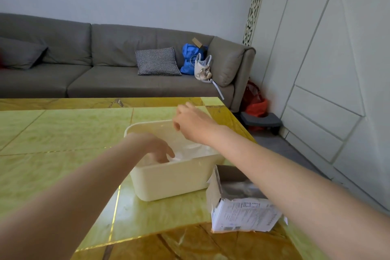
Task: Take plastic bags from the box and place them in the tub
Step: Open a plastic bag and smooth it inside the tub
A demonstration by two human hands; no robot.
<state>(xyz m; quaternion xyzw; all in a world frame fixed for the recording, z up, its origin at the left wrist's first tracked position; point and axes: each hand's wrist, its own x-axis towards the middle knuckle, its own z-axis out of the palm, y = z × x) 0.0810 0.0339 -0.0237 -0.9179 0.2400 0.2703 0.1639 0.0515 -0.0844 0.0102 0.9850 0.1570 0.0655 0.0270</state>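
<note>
Your left hand point(157, 150) presses clear plastic bags point(190, 151) down inside the cream tub point(168, 181) at the table's centre, while your right hand point(190, 121) hovers loosely curled over its far rim — whether it grips anything, you cannot tell. Next, likely: reach right and near, into the opened cardboard box point(242, 213) — more bags show inside.

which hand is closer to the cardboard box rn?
Left, I'd say, though neither touches it. The left hand is down inside the tub, beside the box. The right hand hovers over the tub's far side.

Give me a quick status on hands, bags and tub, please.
Left hand in tub, on bags. Right hand above tub. Nothing blocking.
</note>
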